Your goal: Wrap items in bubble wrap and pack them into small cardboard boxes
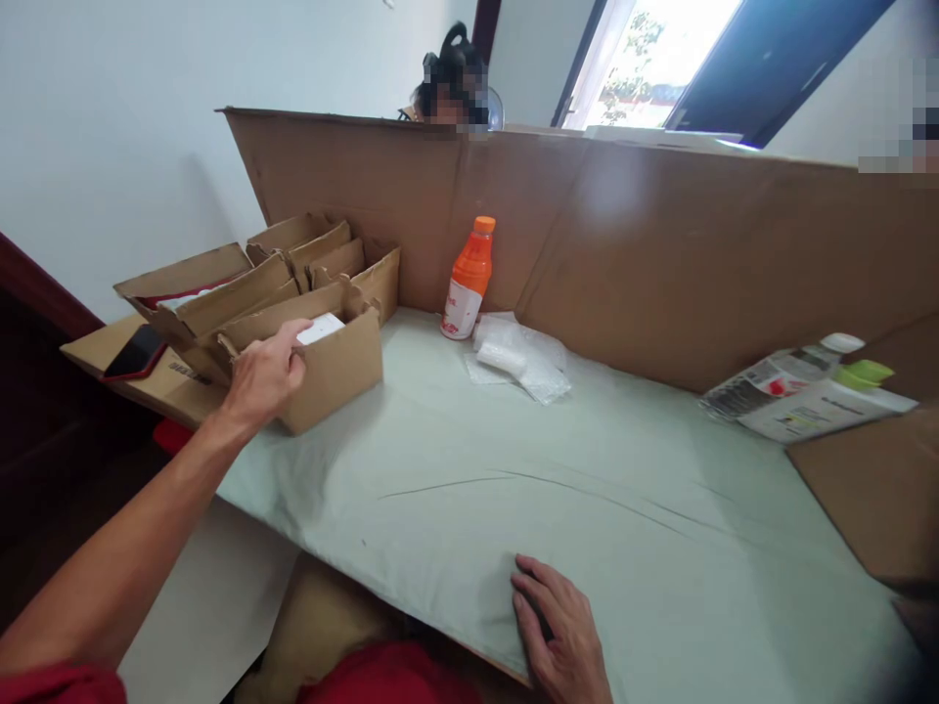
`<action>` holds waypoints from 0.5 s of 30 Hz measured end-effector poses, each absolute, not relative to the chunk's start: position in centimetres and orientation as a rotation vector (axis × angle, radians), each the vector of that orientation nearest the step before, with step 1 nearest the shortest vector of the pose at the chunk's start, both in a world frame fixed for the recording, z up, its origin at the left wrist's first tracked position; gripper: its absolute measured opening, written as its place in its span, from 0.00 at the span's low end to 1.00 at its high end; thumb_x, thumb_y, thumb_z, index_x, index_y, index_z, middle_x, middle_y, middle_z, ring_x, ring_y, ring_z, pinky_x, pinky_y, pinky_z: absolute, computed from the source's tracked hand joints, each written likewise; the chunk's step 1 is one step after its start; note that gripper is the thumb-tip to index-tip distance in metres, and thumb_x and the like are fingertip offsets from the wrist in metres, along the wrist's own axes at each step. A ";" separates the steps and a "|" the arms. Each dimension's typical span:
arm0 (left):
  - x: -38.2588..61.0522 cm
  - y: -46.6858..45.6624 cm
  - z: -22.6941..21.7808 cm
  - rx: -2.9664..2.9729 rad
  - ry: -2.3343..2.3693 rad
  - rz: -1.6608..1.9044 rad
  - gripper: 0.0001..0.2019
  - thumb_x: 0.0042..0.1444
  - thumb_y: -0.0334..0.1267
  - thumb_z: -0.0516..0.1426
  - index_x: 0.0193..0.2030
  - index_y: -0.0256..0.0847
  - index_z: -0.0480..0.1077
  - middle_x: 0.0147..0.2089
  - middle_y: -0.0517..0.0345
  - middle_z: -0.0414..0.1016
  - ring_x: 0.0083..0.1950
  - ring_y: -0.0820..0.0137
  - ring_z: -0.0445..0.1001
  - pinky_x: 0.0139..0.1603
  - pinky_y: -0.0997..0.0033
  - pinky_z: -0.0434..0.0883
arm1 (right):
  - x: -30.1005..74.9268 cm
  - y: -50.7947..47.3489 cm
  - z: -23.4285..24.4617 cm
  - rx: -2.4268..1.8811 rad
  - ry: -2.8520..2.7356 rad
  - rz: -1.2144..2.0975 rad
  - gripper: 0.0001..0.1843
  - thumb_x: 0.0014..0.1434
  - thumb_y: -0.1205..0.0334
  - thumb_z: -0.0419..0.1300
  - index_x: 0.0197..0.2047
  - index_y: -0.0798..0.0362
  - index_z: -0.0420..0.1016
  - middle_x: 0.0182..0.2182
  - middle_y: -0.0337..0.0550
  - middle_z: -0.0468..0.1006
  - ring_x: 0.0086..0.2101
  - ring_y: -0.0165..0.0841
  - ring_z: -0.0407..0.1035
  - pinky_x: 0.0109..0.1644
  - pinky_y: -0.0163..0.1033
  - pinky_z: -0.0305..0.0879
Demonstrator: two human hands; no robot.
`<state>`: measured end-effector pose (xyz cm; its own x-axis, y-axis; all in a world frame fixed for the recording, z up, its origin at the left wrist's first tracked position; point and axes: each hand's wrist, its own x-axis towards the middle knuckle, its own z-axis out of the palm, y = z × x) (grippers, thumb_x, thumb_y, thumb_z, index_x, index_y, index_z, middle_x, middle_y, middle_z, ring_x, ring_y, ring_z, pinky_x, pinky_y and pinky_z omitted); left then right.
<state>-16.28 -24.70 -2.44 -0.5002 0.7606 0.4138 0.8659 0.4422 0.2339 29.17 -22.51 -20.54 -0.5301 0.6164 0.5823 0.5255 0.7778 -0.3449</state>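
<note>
At the left of the table, my left hand [265, 376] is closed over the near corner of an open cardboard box [343, 367]. Its thumb shows on the outside, and the other fingers are partly hidden behind the rim. Close to the fingertips, a small white flat-faced item [321, 330] shows inside the box; whether the fingers touch it is unclear. My right hand [558, 626] rests on the pale green tablecloth [469, 528] by the front edge, its fingers loosely bent and apart, holding nothing.
More cardboard compartments [242, 293] stand behind the box, beside a dark phone [136, 352]. An orange bottle [468, 279] and clear plastic wrap [517, 357] sit before a tall cardboard screen [623, 235]. A clear bottle [782, 376] lies tilted at right. A person's head [455, 83] shows beyond.
</note>
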 end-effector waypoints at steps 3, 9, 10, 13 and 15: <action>-12.8 -28.0 -2.8 -1.775 -2.183 -0.797 0.22 0.60 0.34 0.50 0.60 0.41 0.70 0.49 0.50 0.81 0.46 0.60 0.79 0.52 0.58 0.74 | 28.9 -22.2 -20.1 -0.890 -2.260 0.252 0.10 0.68 0.60 0.57 0.48 0.47 0.77 0.47 0.47 0.83 0.45 0.41 0.79 0.46 0.49 0.76; -6.2 -33.7 -3.7 -2.025 -1.848 -1.203 0.20 0.54 0.36 0.61 0.55 0.54 0.74 0.48 0.59 0.81 0.53 0.56 0.78 0.59 0.49 0.74 | 27.6 -22.8 -17.8 -1.003 -2.229 0.494 0.26 0.65 0.55 0.58 0.65 0.49 0.67 0.56 0.54 0.77 0.54 0.47 0.74 0.56 0.53 0.74; -5.8 -34.5 -4.2 -1.938 -1.869 -1.321 0.25 0.51 0.36 0.64 0.57 0.57 0.72 0.52 0.60 0.79 0.57 0.54 0.76 0.63 0.46 0.71 | 27.4 -23.1 -17.4 -1.003 -2.225 0.543 0.28 0.65 0.54 0.59 0.67 0.49 0.65 0.58 0.54 0.76 0.56 0.48 0.73 0.57 0.53 0.73; -5.8 -36.0 -7.3 -1.692 -1.991 -1.758 0.38 0.49 0.41 0.65 0.68 0.62 0.63 0.65 0.63 0.70 0.68 0.50 0.67 0.73 0.40 0.60 | 26.8 -23.8 -16.6 -0.993 -2.214 0.694 0.32 0.63 0.52 0.59 0.69 0.49 0.61 0.61 0.54 0.72 0.57 0.50 0.70 0.59 0.54 0.70; -6.3 -36.3 -10.3 -1.618 -2.142 -1.977 0.42 0.49 0.43 0.66 0.71 0.61 0.57 0.69 0.61 0.66 0.72 0.48 0.62 0.74 0.39 0.56 | 26.6 -24.1 -16.3 -0.992 -2.208 0.763 0.33 0.63 0.52 0.60 0.68 0.49 0.62 0.61 0.54 0.73 0.57 0.50 0.70 0.59 0.53 0.70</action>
